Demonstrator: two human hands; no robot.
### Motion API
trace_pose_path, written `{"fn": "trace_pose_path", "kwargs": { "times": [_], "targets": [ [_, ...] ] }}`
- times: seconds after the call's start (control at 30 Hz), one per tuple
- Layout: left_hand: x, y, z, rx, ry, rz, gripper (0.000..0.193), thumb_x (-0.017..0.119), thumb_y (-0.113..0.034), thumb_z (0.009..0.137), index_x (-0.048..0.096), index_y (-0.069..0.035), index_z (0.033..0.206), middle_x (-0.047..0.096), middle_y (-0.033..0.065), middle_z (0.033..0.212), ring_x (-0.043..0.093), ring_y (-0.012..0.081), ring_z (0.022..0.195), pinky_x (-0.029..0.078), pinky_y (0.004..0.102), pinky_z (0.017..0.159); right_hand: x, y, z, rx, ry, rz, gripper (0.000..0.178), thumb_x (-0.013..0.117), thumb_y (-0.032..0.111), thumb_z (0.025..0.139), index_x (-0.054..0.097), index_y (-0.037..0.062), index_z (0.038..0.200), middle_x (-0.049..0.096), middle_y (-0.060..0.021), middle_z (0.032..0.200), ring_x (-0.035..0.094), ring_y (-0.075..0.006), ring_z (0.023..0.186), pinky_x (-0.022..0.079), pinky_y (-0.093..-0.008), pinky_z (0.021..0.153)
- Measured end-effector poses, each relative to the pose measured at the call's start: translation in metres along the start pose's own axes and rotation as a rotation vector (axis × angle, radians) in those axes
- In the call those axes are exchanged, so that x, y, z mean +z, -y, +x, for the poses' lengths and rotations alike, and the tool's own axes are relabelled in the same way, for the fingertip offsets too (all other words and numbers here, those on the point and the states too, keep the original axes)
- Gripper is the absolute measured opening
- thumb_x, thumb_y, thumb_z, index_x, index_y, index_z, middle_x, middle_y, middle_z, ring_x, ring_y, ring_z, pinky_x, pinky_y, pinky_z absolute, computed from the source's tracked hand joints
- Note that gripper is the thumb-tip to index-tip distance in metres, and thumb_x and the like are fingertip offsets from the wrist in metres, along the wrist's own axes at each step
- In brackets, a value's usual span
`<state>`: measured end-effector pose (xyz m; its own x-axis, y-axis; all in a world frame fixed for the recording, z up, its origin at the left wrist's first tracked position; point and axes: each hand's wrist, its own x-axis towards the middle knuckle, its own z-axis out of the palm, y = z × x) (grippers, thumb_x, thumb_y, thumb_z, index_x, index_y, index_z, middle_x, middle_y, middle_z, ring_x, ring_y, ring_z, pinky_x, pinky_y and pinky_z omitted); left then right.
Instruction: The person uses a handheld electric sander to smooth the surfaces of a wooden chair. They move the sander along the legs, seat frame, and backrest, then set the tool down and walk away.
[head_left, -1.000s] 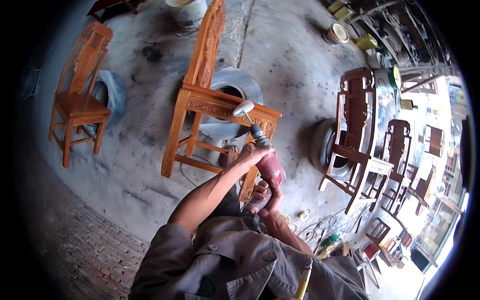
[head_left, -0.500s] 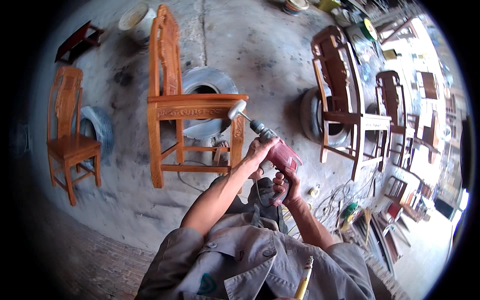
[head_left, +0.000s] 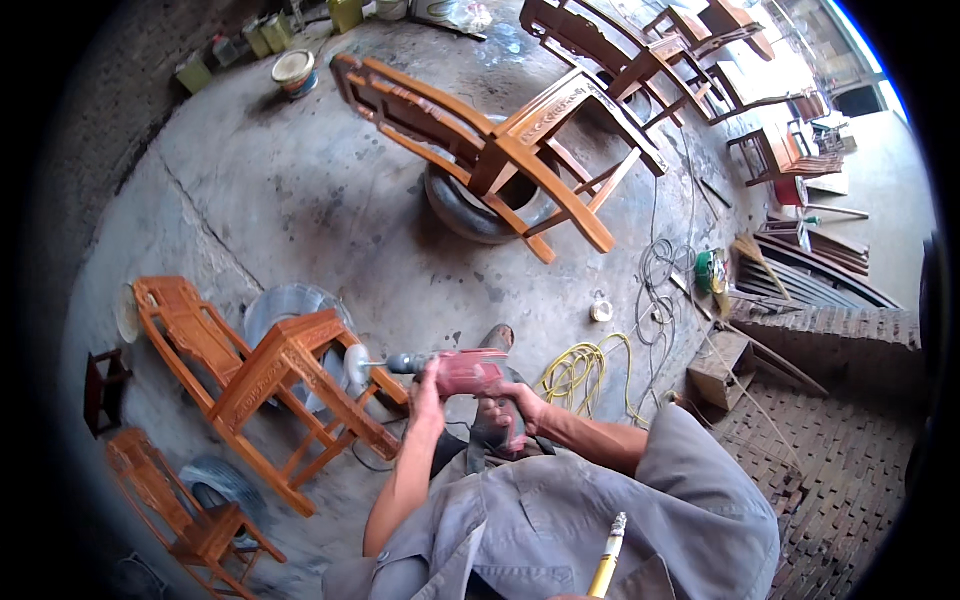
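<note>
1. L hand (head_left: 428, 396) wrapped round drill (head_left: 470, 373), front end.
2. R hand (head_left: 522, 404) grasping its rear handle (head_left: 514, 434).
3. Drill held over floor (head_left: 330, 205); white disc (head_left: 356, 365) at tip nr chair (head_left: 262, 388), contact unclear.
4. Yellow cable (head_left: 573, 374) coiled R of drill.

drill (head_left: 470, 373): blurred | handle (head_left: 516, 437): partly covered by right hand (head_left: 522, 404) | cigarette (head_left: 607, 565): cut off by lower edge | dark tyre (head_left: 452, 212): partly hidden behind upper-middle chair (head_left: 550, 112)

Grey shirt (head_left: 580, 500), sleeves (head_left: 695, 462) seemingly short or rolled.
</note>
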<state>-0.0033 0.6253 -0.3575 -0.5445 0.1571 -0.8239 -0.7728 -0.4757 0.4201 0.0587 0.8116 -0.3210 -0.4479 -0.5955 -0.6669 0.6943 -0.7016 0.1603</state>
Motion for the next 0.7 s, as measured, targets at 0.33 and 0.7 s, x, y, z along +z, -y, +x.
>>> {"fn": "trace_pose_path", "kwargs": {
  "times": [0.33, 0.7],
  "targets": [
    [0.245, 0.063, 0.043, 0.007, 0.342, 0.449, 0.059, 0.077, -0.044, 0.079, 0.059, -0.002, 0.117, 0.063, 0.0060, 0.109, 0.059, 0.0145, 0.101, 0.047, 0.0306, 0.092, -0.047, 0.102, -0.162, -0.503, 0.047, 0.240, 0.016, 0.056, 0.016, 0.089, 0.051, 0.0041, 0.099, 0.050, -0.0034, 0.074, 0.046, -0.0105, 0.061, 0.039, -0.0196, 0.041],
    [0.343, 0.026, 0.120, -0.064, 0.366, 0.603, 0.070, 0.076, -0.051, 0.077, 0.058, 0.001, 0.121, 0.065, 0.0105, 0.112, 0.064, 0.0197, 0.100, 0.050, 0.0340, 0.091, -0.041, 0.217, -0.149, -0.596, 0.086, 0.230, 0.020, 0.057, 0.018, 0.091, 0.052, 0.0025, 0.103, 0.046, -0.0007, 0.074, 0.043, -0.0080, 0.059, 0.040, -0.0186, 0.042]
  ]
}}
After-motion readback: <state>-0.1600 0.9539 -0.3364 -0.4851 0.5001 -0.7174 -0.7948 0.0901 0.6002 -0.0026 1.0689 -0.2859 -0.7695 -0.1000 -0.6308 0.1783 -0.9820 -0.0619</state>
